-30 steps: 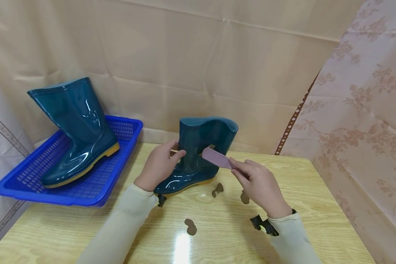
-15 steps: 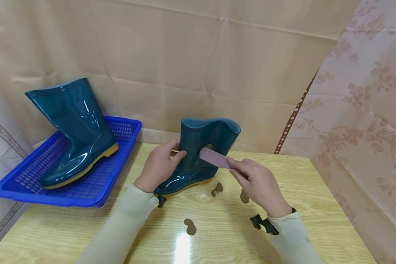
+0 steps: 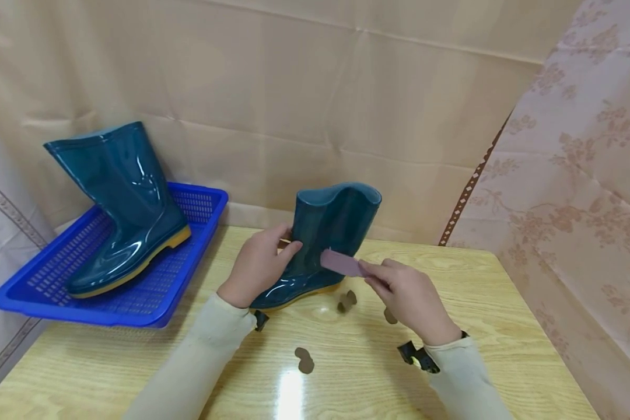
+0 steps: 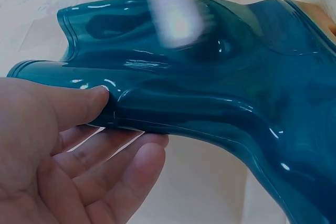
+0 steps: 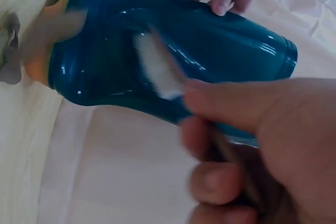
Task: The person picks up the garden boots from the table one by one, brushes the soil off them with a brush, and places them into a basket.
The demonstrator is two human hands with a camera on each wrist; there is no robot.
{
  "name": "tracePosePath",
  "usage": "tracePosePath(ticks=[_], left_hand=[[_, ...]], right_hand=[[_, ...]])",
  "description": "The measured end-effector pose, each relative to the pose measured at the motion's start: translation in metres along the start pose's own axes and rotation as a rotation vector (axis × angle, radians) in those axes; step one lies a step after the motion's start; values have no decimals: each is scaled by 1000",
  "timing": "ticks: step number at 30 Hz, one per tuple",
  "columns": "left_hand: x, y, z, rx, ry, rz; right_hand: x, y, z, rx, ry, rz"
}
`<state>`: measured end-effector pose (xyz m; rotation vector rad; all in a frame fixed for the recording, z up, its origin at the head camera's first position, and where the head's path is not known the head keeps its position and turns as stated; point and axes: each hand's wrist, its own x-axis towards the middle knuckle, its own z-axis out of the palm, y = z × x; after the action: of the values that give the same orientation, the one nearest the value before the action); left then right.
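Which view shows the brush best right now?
The head view: the pink brush appears whole, pinched by the right hand against the boot. Both wrist views show it only as a motion-blurred pale streak.

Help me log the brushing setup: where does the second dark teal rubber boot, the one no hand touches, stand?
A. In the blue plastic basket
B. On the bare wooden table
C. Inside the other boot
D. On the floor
A: the untouched dark teal rubber boot stands inside the blue plastic basket at the table's left end.
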<state>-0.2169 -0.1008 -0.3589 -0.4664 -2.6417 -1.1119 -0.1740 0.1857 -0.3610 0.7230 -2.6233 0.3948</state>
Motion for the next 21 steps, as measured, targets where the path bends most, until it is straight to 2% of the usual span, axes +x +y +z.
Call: tracePosePath(ticks=[3,5,8,12,15,18,21], left_hand=[[0,0,0,9,3,-10],[0,0,0,12,1,-11],[1,0,0,12,-8,-2],[1,-1,-1,24,-22,25],[2,-2,-2,24,-31,43],[1,-2,-3,9,-47,52],[0,-2,-4,0,-57,54]], right_hand=[[-1,1,2,-35,-98,7],[-1,2,2,-33,-99,2],[0,2,1,3,-8,-37],[2,1,-2,61,211,-128],[3,1,-4,85,350,-154],[3,1,-4,76,385,-149],[3,3,-2,21,312,-130]])
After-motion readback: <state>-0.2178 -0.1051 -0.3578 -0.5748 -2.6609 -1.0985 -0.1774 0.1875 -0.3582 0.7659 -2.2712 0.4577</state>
